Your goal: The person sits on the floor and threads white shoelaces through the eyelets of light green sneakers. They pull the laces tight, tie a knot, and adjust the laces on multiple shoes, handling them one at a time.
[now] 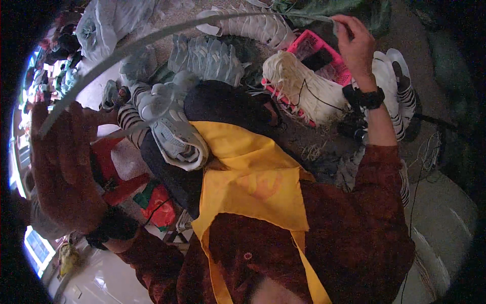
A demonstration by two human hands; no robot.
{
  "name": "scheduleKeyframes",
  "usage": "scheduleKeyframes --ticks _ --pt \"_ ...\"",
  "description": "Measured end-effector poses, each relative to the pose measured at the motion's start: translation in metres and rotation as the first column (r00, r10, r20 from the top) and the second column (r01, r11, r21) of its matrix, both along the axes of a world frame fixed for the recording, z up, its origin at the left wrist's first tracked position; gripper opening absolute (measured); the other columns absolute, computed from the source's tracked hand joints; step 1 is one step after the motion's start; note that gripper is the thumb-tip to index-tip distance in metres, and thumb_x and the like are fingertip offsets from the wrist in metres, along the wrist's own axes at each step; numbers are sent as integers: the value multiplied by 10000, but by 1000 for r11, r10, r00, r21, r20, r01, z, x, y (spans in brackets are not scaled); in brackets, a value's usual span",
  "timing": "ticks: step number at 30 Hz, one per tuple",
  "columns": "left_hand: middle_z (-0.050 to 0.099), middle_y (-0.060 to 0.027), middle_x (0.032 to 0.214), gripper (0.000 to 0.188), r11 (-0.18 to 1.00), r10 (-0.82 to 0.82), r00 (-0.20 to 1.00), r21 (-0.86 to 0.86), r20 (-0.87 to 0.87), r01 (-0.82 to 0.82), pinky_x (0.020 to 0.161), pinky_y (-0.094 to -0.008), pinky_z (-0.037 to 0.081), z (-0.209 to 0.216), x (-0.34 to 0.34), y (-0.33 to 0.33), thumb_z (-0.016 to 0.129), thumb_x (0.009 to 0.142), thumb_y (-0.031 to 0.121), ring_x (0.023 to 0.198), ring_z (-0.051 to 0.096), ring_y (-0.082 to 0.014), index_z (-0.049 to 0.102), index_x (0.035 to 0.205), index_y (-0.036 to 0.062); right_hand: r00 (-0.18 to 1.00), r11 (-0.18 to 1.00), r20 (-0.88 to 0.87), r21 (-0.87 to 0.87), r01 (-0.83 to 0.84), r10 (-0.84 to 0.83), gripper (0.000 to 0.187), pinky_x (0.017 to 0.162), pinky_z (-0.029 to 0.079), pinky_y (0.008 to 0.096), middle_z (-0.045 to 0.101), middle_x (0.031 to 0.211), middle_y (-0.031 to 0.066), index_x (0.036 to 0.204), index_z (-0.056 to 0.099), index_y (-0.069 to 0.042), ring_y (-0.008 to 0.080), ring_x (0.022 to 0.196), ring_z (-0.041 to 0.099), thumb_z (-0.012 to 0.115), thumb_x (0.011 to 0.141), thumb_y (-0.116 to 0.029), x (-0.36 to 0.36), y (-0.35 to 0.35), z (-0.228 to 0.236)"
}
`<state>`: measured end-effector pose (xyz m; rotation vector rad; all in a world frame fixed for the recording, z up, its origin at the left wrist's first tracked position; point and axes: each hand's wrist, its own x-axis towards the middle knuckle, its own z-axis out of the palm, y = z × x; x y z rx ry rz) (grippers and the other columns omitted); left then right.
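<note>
My right hand (353,45) is raised at the upper right, thumb and fingers pinched on the end of a flat grey shoelace (202,21). From there the shoelace bows in a long arc across the top and down to my left hand (66,167). That hand is large, dark and close at the left, its fingers curled about the shoelace; their tips are hard to make out. Another stretch of lace runs from behind it to a light grey sports shoe upper (177,139). The upper lies tilted on my lap, against the yellow apron (253,177), its opening toward me.
Stacked grey shoe uppers (205,60) and a row of white ones (253,28) lie ahead. A pink plastic basket (347,77) carries a bundle of cream laces (291,81). More white uppers (392,86) sit beyond my right wrist. A red item (161,207) is below the left hand.
</note>
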<state>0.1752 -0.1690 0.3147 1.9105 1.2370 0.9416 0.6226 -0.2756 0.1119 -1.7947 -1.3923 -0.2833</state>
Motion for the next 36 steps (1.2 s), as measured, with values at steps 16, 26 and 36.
scheduleKeyframes --ticks 16,26,36 --pt "416 9 658 255 774 51 900 -586 432 238 669 -303 366 -53 -49 -13 472 1048 284 636 411 -136 479 871 101 887 678 143 -595 432 -440 218 802 518 424 705 994 176 1034 704 -35 342 909 659 627 903 -191 253 -165 -237" --pt "463 17 704 267 807 80 895 -555 439 201 646 -289 414 -93 -103 -43 515 1049 281 670 476 -105 541 883 72 938 711 89 -629 314 -335 269 799 533 349 719 1068 97 1148 701 -26 219 888 657 674 926 -177 296 -102 -171" --pt "483 -72 715 275 909 -252 921 -254 298 331 634 -342 453 -152 -15 -85 548 1029 255 677 478 -140 537 948 -9 167 382 -950 -56 -922 264 195 640 477 232 677 929 19 1118 698 -24 66 693 569 649 936 -73 -232 30 47"
